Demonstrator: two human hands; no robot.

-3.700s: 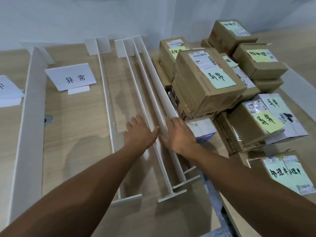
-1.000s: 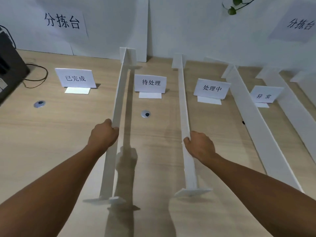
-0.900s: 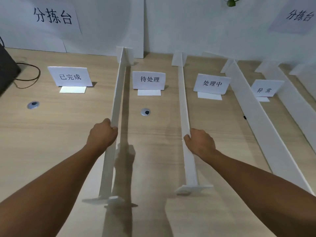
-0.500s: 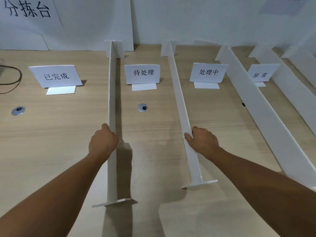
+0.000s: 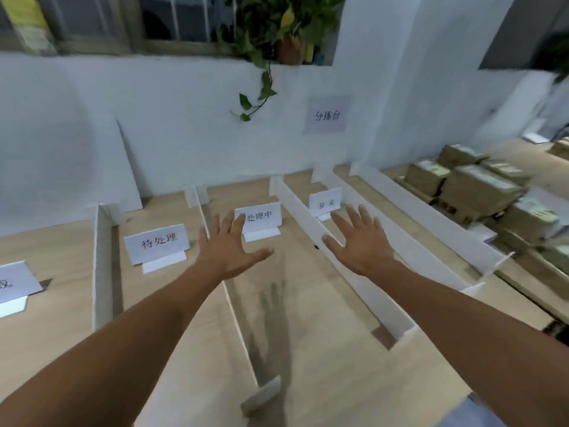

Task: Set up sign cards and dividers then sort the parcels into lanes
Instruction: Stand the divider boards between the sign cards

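Several white dividers stand in rows on the wooden table [image 5: 323, 380]. My left hand [image 5: 229, 245] hovers with fingers spread above a thin divider [image 5: 238, 328], holding nothing. My right hand [image 5: 358, 241] is spread too, above a taller divider [image 5: 348, 272]. White sign cards with black characters stand between the dividers: one [image 5: 157, 243] at the left, one [image 5: 261, 215] behind my left hand, one [image 5: 325, 203] past my right hand. A stack of brown cardboard parcels [image 5: 480, 192] with labels lies at the far right.
Two more dividers [image 5: 431, 223] run between my right hand and the parcels. Another divider [image 5: 100, 266] stands at the left, with a part-seen sign card [image 5: 14, 283] beyond it. A white wall with a paper notice [image 5: 327, 115] and a hanging plant [image 5: 261, 57] backs the table.
Both hands have let go of the two dividers they gripped and now hover spread open. The view has swung up and to the right, bringing the parcels into sight.
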